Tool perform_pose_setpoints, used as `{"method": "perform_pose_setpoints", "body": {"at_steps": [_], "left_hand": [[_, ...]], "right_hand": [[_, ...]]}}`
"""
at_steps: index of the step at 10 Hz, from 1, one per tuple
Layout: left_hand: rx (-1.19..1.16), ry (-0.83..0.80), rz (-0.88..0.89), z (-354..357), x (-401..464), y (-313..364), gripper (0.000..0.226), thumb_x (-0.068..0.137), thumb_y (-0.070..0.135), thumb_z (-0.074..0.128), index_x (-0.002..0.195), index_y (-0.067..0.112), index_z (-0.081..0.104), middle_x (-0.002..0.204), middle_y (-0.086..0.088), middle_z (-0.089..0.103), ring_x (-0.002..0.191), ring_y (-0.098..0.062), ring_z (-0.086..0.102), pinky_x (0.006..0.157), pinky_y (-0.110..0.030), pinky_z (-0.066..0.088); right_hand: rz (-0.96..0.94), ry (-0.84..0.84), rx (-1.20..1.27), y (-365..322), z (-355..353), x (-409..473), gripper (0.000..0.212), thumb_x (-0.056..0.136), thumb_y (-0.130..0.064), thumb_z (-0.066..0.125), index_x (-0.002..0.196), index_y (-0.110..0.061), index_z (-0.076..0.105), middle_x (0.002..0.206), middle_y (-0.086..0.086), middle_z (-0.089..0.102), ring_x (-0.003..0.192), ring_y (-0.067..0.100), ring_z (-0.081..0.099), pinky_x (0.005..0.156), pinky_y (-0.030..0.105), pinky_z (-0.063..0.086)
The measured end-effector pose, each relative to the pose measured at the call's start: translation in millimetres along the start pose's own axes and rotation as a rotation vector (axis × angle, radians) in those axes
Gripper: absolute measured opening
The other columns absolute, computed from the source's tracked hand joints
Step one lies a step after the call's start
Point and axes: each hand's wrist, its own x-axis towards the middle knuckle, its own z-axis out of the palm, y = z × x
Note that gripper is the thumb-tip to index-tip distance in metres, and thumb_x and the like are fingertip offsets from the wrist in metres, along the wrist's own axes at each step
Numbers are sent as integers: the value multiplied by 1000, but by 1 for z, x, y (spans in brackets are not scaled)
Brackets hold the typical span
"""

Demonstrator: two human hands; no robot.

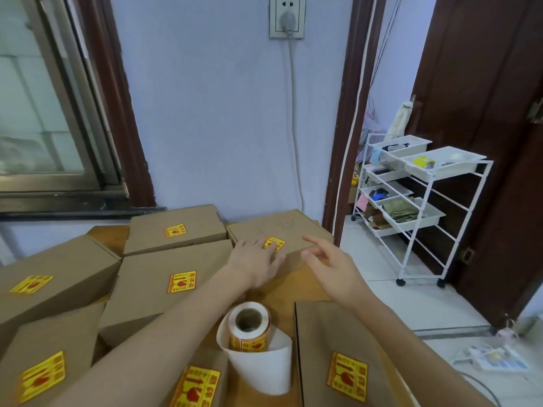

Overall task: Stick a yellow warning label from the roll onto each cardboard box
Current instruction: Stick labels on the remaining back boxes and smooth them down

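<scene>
Several brown cardboard boxes lie on a wooden table, each with a yellow and red warning label on top. My left hand (256, 261) lies flat on the far right box (296, 230), its fingers pressing on that box's yellow label (277, 241). My right hand (329, 264) hovers just right of it over the box's near edge, fingers loosely spread, holding nothing. The label roll (249, 326) stands on the table between my forearms, with a curl of white backing paper (264, 368) trailing in front of it. A labelled box (346, 359) lies under my right forearm.
Labelled boxes fill the left side: one at the far middle (176, 227), one at centre (164, 286), two at the left (50, 286). A white wire shelf cart (417, 201) stands on the floor to the right. The wall with a socket is behind the table.
</scene>
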Motion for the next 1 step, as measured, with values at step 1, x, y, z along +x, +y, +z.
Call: {"method": "perform_pose_setpoints", "body": {"at_steps": [1], "left_hand": [[-109, 106, 44, -16, -28, 0, 57, 100, 53, 17, 131, 23, 55, 126, -6, 64, 119, -25, 55, 105, -45, 37]], "right_hand": [[-19, 13, 2, -10, -9, -9, 41, 98, -34, 50, 139, -34, 50, 117, -7, 65, 113, 6, 54, 87, 19, 36]]}}
